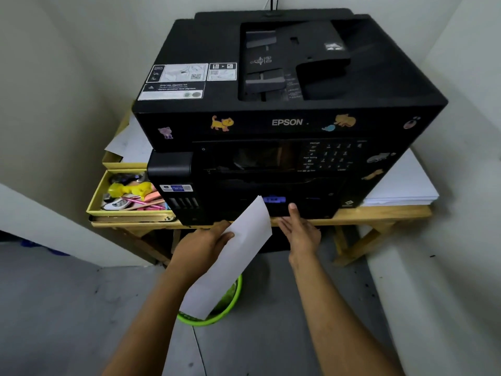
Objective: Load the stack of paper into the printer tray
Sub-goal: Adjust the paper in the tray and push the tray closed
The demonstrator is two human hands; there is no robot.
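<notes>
Paper (pixel 233 256) in left-hand (pixel 200 245) grip

The brand name EPSON (pixel 286 122) is showing in pale capital letters on the front edge of the black printer (pixel 379 85), between cartoon animal stickers. White instruction labels (pixel 179 81) are lying on the printer's top at its left, carrying small diagrams, what look like QR squares and lines of print too blurred to read. The number keypad (pixel 334 154) on the front panel and the small blue-and-white label (pixel 176 188) above the ink tanks are also carrying marks too small to make out.
</notes>
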